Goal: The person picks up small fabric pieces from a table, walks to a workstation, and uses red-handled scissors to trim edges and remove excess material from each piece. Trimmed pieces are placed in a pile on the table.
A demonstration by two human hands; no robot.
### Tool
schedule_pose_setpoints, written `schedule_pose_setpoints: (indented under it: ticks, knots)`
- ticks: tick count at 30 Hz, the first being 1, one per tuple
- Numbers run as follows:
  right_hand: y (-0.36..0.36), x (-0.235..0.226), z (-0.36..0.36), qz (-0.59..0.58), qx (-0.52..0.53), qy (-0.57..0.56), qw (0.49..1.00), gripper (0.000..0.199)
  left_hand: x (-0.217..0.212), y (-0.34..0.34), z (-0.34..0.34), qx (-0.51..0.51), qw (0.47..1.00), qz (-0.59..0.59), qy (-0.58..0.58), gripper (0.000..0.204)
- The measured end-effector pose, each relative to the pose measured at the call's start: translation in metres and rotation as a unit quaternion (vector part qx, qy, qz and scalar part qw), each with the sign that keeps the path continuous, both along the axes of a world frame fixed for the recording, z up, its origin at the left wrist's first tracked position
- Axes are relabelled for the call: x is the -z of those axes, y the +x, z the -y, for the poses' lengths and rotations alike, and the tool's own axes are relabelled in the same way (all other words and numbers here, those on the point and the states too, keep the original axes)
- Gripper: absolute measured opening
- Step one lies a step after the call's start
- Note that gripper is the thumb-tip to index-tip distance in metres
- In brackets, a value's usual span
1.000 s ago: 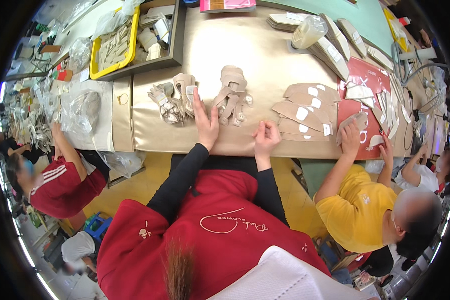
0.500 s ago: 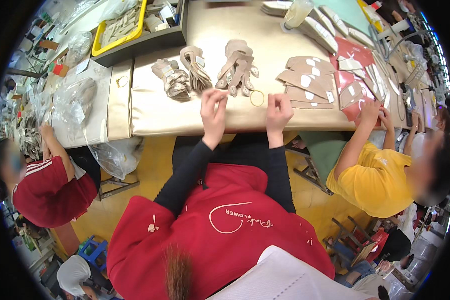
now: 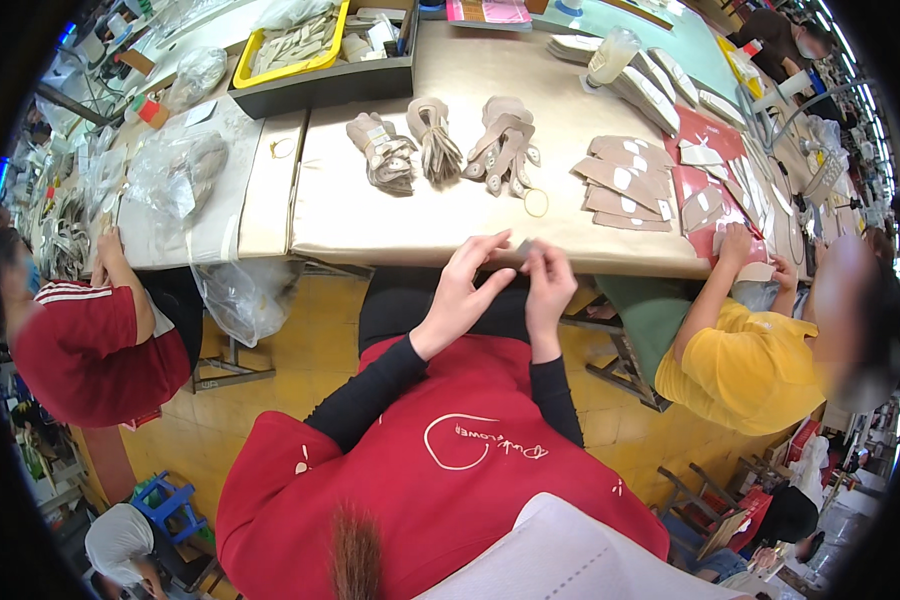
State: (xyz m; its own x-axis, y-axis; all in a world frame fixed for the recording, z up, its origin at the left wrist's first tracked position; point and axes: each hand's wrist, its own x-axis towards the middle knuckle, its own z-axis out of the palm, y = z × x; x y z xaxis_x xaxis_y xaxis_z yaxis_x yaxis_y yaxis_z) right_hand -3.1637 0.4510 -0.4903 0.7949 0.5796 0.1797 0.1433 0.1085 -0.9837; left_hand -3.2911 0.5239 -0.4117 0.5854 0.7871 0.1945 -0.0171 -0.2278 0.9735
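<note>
My left hand (image 3: 462,298) is in front of the table's near edge, thumb and fingers apart, with nothing visible in it. Close beside it, my right hand (image 3: 550,296) is closed, its fingertips pinching a small greyish piece (image 3: 525,248) too small to name. On the table just beyond lies a thin yellow rubber band (image 3: 537,204). Behind that is a loose bundle of beige strap-like pieces (image 3: 505,150). Two more beige bundles, one at the left (image 3: 381,155) and one in the middle (image 3: 435,145), lie beside it. Flat beige pieces with white patches (image 3: 628,185) are stacked to the right.
A dark tray (image 3: 320,88) holding a yellow basket (image 3: 242,75) stands at the back left. A cloudy bottle (image 3: 613,57) and pale sole-shaped pieces (image 3: 655,92) are at the back right. A co-worker in yellow (image 3: 740,355) handles pieces by a red sheet (image 3: 692,160); another in dark red (image 3: 110,340) sits left.
Both hands have drawn back from over the table toward me and closer together. My left fingers have spread from a pinch. A small greyish piece now shows at my right fingertips.
</note>
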Motion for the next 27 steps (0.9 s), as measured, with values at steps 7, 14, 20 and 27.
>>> schedule_pose_setpoints:
  ticks: [7, 14, 20, 27]
  knots:
    - [0.056, 0.01, -0.022, 0.314, 0.049, -0.209, 0.925, 0.023, -0.152, -0.036, 0.02, 0.466, 0.712, 0.48, -0.213, 0.051]
    - [0.046, 0.0, -0.016, 0.328, 0.079, -0.154, 0.929, 0.019, -0.171, -0.056, 0.003, 0.37, 0.761, 0.488, -0.212, 0.04]
    - [0.024, -0.033, -0.046, 0.393, 0.042, -0.105, 0.912, 0.015, -0.186, -0.06, -0.021, 0.335, 0.752, 0.503, -0.263, 0.027]
    - [0.03, -0.086, -0.124, 0.394, 0.008, -0.013, 0.919, 0.013, -0.154, -0.096, -0.072, 0.284, 0.864, 0.403, -0.105, 0.058]
